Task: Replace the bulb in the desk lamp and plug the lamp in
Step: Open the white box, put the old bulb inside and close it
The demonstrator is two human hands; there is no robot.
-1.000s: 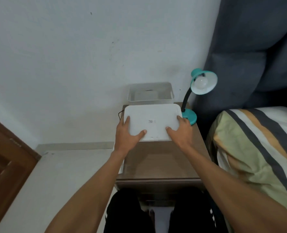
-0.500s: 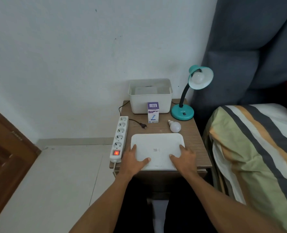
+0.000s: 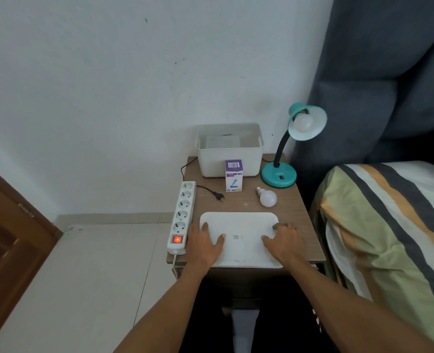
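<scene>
I held the flat white lid (image 3: 239,238) by its two short edges, my left hand (image 3: 202,247) clamped on its left side with the thumb lying over the top, my right hand (image 3: 284,242) doing the same on the right, fingers curled round the rim. The lid was a smooth plastic rectangle with rounded corners and a small printed code near its middle, and it lay flat on the near part of the brown wood-grain bedside table (image 3: 297,215), its near edge at the table's front lip.

Just left of the lid ran a long white power strip (image 3: 183,215) along the table's left edge, five round sockets in a row and an orange switch glowing at its near end. Beyond the lid, toward its right corner, a loose white bulb (image 3: 267,197) lay on its side, matte and round with a short neck. Beyond the lid's left part the lamp's black plug (image 3: 219,197) rested on the wood, unplugged, its thin cord curving back toward the wall. Further behind the lid stood a small bulb box (image 3: 233,175), purple on top and white below, upright against the front of a cream plastic bin (image 3: 230,151) with rounded walls. Behind and right of the lid stood the teal desk lamp (image 3: 279,174): a round glossy base, a black gooseneck, and a bell-shaped shade tipped toward me with a frosted bulb (image 3: 303,121) seated in it.
</scene>
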